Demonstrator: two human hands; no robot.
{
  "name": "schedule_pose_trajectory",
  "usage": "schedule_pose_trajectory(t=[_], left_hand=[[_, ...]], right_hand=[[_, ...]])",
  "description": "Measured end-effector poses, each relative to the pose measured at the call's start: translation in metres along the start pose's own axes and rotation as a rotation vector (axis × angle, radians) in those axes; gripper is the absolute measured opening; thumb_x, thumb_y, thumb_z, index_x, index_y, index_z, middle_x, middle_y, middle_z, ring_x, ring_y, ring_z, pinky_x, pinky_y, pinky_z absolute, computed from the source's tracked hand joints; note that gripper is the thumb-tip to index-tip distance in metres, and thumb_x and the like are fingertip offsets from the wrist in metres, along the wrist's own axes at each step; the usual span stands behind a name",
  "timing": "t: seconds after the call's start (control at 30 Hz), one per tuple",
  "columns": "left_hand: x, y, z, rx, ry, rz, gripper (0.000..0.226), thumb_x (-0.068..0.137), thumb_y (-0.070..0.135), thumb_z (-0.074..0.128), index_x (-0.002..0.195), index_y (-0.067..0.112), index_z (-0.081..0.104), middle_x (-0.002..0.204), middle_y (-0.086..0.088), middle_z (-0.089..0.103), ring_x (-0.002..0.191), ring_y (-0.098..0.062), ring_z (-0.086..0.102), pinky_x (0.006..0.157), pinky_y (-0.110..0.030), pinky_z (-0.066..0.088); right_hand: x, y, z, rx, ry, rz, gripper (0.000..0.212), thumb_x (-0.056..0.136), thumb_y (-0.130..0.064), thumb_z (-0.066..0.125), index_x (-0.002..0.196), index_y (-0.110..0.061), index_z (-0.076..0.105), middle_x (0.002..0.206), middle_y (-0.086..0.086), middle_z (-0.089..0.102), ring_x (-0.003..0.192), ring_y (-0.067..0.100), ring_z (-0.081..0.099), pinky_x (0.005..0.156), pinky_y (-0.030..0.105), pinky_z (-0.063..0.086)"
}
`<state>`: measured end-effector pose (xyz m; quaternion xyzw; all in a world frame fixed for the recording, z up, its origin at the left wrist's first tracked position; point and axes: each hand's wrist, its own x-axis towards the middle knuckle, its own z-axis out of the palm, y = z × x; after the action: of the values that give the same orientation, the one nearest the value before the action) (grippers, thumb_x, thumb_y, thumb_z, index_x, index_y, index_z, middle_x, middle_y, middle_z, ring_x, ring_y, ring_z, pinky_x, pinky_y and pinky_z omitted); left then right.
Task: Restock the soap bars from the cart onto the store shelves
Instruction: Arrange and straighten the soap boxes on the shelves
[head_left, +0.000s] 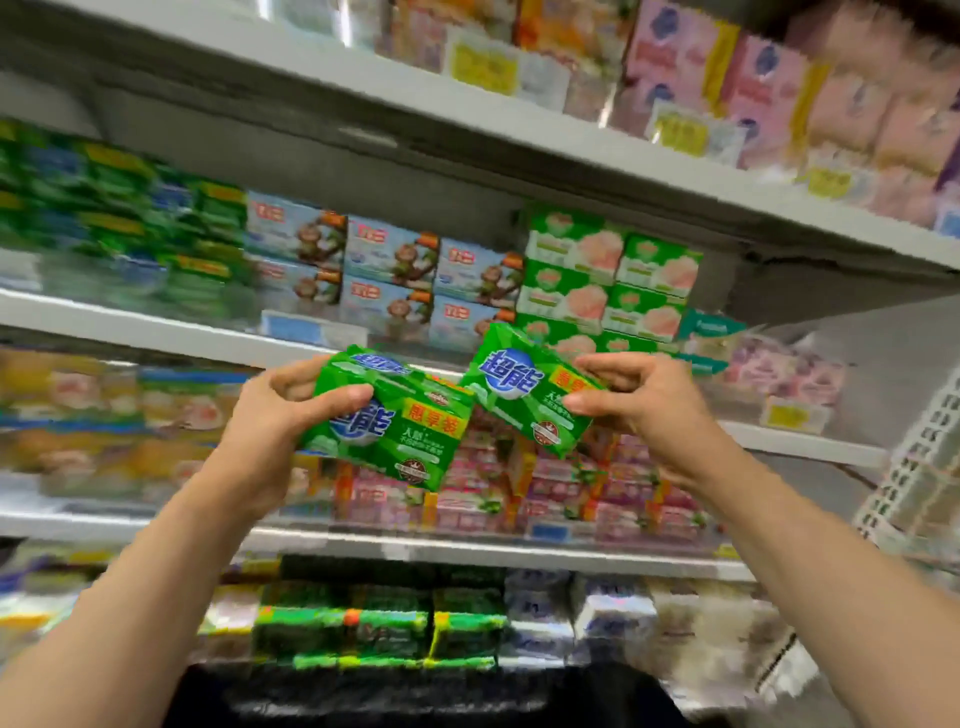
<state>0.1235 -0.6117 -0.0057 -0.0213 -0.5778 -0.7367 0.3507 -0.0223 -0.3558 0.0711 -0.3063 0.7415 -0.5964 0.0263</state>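
Both arms raised in front of store shelving, each hand holding a green soap pack up at shelf height. Left hand (283, 410) grips the left pack (400, 421) by its left end: thumb curled across the printed front, fingers wrapped round the back and top edge. Right hand (641, 397) pinches the right pack (524, 389) at its right end, thumb on the front face, fingers bent over the upper edge. The right pack is tilted, its left end higher, and sits a little above the left pack; their near corners look to touch or overlap, cannot tell which. Both packs are in the air, in front of the front edge of the middle shelf (156, 332), not resting on any shelf. On that shelf, behind the packs: blue boxes with a monkey picture (387, 270), stacked; to their right green-and-white boxes (602, 275), stacked in rows; blurred green packs (119, 228) toward the left end. Shelf above carries pink packs (769, 88) with yellow price tags along its front edge. Shelf below the hands holds pink and red packs (561, 493). Lowest visible shelf has dark green packs (379, 618). View is motion-blurred at the edges.
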Motion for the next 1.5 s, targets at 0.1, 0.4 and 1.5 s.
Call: schedule_pose_trajectory(t=[0.1,0.4,1.5], left_hand=[[-0.011,0.015,-0.055,0.008,0.122,0.027,0.076,0.021,0.049,0.095,0.088,0.016,0.078,0.084,-0.007,0.075,0.068,-0.017,0.071,0.062,-0.028,0.057],[-0.042,0.036,-0.176,-0.108,0.395,0.140,0.072,0.031,0.049,0.094,0.091,0.014,0.078,0.093,-0.009,0.075,0.081,-0.019,0.071,0.076,-0.029,0.059],[-0.032,0.039,-0.240,-0.190,0.706,0.094,0.053,0.057,0.014,0.078,0.108,0.007,0.065,0.094,-0.008,0.075,0.079,-0.019,0.073,0.058,-0.023,0.055]], right_hand=[[0.020,-0.015,0.058,-0.019,-0.108,-0.048,0.072,0.040,-0.016,0.081,0.110,-0.006,0.066,0.115,0.012,0.067,0.108,0.023,0.064,0.095,0.043,0.051],[0.065,-0.064,0.201,0.028,-0.340,-0.225,0.071,0.041,-0.017,0.084,0.109,-0.006,0.068,0.103,0.010,0.073,0.093,0.019,0.068,0.078,0.031,0.057],[0.163,-0.115,0.387,-0.671,-0.568,-0.502,0.051,0.087,-0.049,0.061,0.133,-0.028,0.053,0.140,-0.004,0.050,0.122,0.015,0.048,0.098,0.028,0.038]])
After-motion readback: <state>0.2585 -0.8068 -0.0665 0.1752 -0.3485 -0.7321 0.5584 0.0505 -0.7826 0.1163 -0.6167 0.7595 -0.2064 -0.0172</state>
